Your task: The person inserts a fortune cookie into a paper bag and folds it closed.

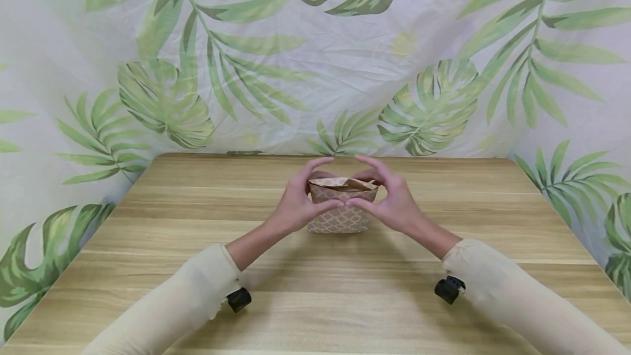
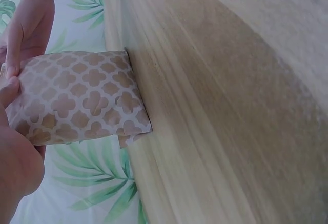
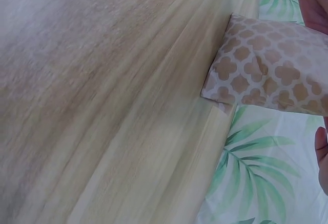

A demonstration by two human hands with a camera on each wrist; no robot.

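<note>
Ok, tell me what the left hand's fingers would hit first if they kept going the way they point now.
The left hand points right, across the top of the patterned paper bag it pinches. Going straight on, its fingers would probably meet the fingertips of the right hand first, over the bag's open mouth, though depth there is unclear.

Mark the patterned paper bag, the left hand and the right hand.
paper bag [image 1: 339, 221], head view, lower front face.
left hand [image 1: 296, 204], head view, back of hand.
right hand [image 1: 396, 204], head view, back of hand.
</note>
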